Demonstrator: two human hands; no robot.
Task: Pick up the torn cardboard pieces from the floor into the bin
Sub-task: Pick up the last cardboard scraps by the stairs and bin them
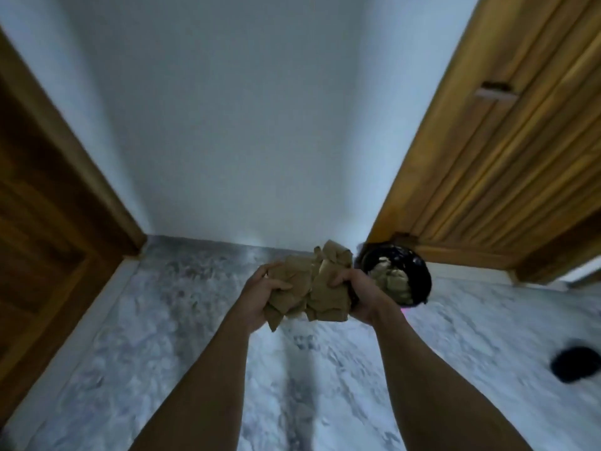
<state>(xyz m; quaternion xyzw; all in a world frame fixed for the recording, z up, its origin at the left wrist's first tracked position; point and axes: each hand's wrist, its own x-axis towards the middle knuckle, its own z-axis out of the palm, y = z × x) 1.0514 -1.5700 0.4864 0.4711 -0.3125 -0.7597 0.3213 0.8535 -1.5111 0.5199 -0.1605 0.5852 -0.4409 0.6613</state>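
While both bare arms reach out over the marble floor (136, 336), the person holds a crumpled bundle of torn cardboard pieces (312, 284) up in the air between two hands. Left hand (260, 297) sits on the bundle's left side, grip closed round it, fingers curled over the top and thumb across the front. Right hand (354, 294) does the same on the right side, grip closed tight, knuckles on top. Bundle is brown, folded and creased, several scraps bunched together, one loose corner hanging down at the lower left. It touches nothing but the hands.

Just beside the right hand, farther along the floor, stands the bin (413, 271), round, lined with a black bag. More brown cardboard already lies inside it (390, 278). The bin stands near the floor's far right corner, close to the wooden door (507, 151) on the right and not far from the white wall (244, 125) at the far edge. The bundle is left of the bin's mouth, not over it.

A darker wooden door frame (48, 177) runs along the floor's left edge. A dark blurred object (575, 364) lies on the floor at the right edge; cannot tell what it is. The whole view is motion-blurred.
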